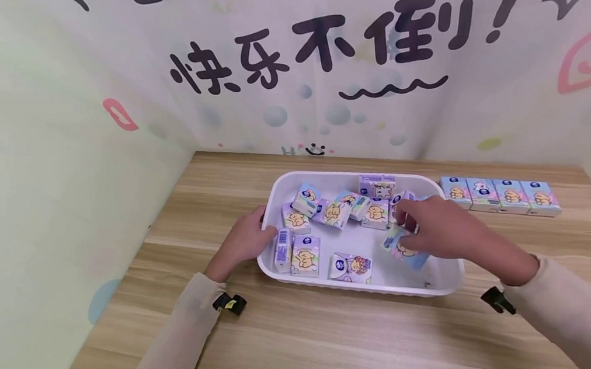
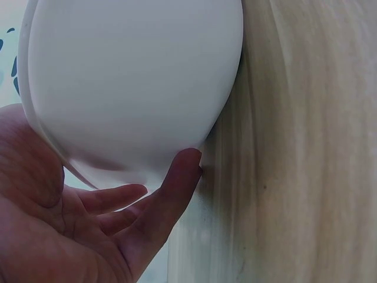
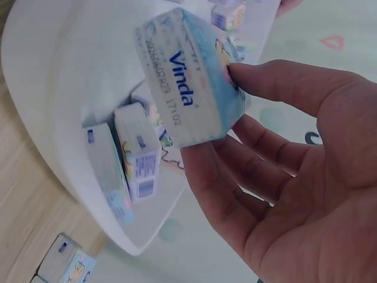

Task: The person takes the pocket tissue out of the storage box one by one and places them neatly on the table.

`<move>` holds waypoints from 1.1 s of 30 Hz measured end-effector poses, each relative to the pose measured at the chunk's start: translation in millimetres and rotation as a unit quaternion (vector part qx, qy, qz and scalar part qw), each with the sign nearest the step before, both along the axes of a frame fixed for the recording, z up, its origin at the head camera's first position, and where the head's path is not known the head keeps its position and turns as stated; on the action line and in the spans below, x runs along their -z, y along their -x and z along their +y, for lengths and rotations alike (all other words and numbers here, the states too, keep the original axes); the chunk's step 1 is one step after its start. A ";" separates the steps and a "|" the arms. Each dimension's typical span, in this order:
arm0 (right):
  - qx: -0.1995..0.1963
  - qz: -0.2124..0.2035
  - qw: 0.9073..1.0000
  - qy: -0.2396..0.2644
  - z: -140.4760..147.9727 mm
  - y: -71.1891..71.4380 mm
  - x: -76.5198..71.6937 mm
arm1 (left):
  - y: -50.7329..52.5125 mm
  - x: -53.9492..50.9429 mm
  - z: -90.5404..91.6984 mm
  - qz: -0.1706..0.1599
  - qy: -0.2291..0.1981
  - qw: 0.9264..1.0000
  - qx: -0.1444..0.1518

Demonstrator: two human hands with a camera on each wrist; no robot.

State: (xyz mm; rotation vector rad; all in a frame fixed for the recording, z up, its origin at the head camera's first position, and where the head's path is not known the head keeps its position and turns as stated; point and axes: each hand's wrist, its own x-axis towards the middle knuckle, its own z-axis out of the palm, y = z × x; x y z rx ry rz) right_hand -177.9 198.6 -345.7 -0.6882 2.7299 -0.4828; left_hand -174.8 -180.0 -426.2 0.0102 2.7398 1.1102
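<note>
My right hand (image 1: pixel 436 226) pinches a blue tissue pack (image 3: pixel 182 82) between thumb and fingers, above the right part of a white plastic tub (image 1: pixel 355 286). The pack's end, printed "Vinda", faces the right wrist camera. At the tub's left end, my left hand (image 1: pixel 246 236) holds the rim, its thumb over the edge and its fingers (image 2: pixel 168 197) against the outer wall. Several purple and blue tissue packs lie loosely in the tub, among them one with a balloon print (image 1: pixel 351 268) near the front and an upright one (image 1: pixel 283 250) at the left.
On the wooden table (image 1: pixel 340 341), right of the tub and near the back wall, several tissue packs (image 1: pixel 500 195) stand side by side in a straight row. A white printed cloth (image 1: pixel 291 114) hangs behind the table, and a pale wall (image 1: pixel 37 185) borders it at left.
</note>
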 end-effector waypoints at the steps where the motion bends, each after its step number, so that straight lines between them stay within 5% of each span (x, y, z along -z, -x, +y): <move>1: 0.006 0.003 1.000 0.010 2.6 0.2 -1.6 | 0.1 0.0 0.0 -0.001 0.000 1.000 0.000; 21: 0.119 0.031 0.989 0.085 69.3 8.1 -13.2 | 0.8 0.7 0.3 -0.009 -0.006 1.000 -0.004; 33: 0.214 0.024 0.968 0.132 114.7 16.0 4.4 | 1.3 1.8 -0.7 -0.008 -0.005 1.000 -0.001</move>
